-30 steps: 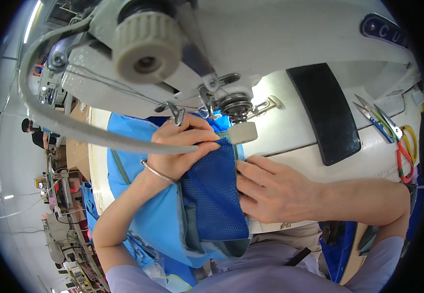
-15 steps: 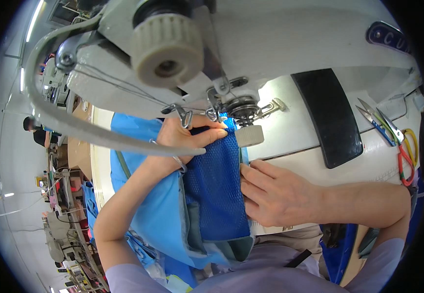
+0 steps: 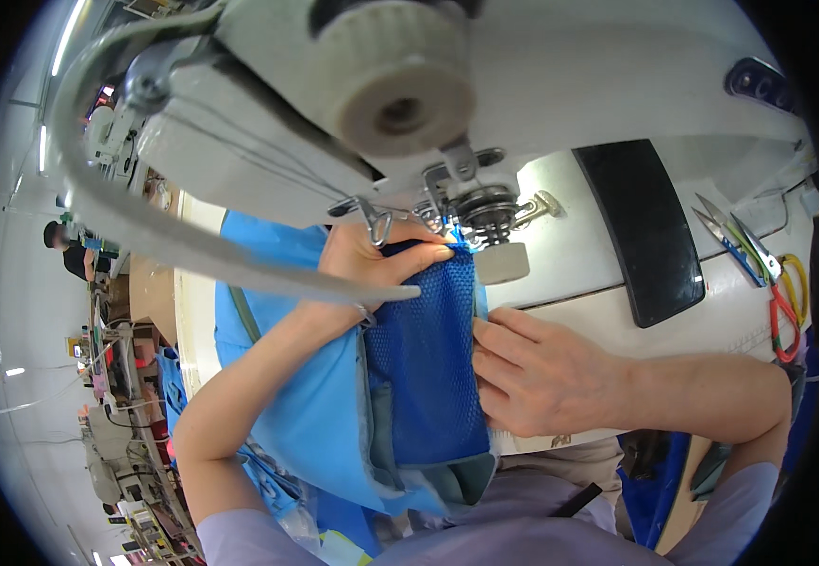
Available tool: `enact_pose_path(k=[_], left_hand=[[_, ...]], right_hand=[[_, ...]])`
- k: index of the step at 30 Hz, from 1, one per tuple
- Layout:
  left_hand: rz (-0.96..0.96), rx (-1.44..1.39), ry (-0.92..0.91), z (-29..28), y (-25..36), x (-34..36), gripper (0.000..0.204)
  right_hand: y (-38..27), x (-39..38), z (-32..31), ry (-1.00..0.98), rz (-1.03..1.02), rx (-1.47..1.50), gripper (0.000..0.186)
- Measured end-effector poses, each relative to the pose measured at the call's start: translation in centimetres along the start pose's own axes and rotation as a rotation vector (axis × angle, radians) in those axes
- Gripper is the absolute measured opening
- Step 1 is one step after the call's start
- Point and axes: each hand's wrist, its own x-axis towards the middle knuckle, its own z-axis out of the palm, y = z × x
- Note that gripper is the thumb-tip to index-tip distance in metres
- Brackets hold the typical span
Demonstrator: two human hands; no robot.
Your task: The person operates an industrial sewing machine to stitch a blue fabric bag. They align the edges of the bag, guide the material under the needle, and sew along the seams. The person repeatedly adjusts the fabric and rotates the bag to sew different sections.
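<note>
A dark blue mesh panel [image 3: 433,387] lies over light blue fabric [image 3: 306,424] with grey-green trim, under the head of a white sewing machine [image 3: 608,85]. My left hand [image 3: 351,251] pinches the mesh's top edge between thumb and fingers, close by the needle area. The needle itself is hidden behind the machine's parts. Along the mesh's right edge, my right hand [image 3: 556,373] has its curled fingertips closed on the fabric border. A bright blue strip shows at the top of the mesh, just past my left thumb.
A curved off-white tube [image 3: 192,250] crosses in front of my left wrist. Right of the needle area lies a black plate [image 3: 650,236] on the machine bed. Scissors with red and yellow handles [image 3: 779,283] rest at the far right. Another person [image 3: 75,250] is in the left background.
The view has shifted a little, so the machine head sits further right. Both hands keep their grip; the mesh's top edge looks slightly straighter beside my left thumb.
</note>
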Motion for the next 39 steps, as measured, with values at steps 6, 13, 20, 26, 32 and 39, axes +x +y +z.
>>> enact_pose_path(k=[6, 13, 20, 26, 32, 39], left_hand=[[-0.096, -0.006, -0.027, -0.5, 1.2, 0.3, 0.016], [-0.2, 0.075, -0.118, -1.1, 1.9, 1.1, 0.027], [0.07, -0.021, -0.055, -0.4, -0.8, 1.1, 0.014], [0.259, -0.002, -0.037, -0.5, -1.3, 1.2, 0.014], [-0.032, -0.006, -0.068, -0.4, -0.1, 1.5, 0.015], [0.281, 0.365, 0.149, 0.7, 0.3, -0.7, 0.015]], right_hand=[[1.4, 0.1, 0.1, 0.236, 0.239, -0.044, 0.021], [2.3, 1.4, 0.8, 0.127, 0.352, -0.243, 0.019], [2.2, 2.1, 0.3, -0.021, 0.403, -0.242, 0.042], [1.9, 1.7, 1.0, 0.053, 0.379, -0.278, 0.042], [1.6, 2.1, 0.8, 0.042, 0.404, -0.311, 0.047], [2.1, 2.6, 0.5, -0.009, 0.447, -0.228, 0.048]])
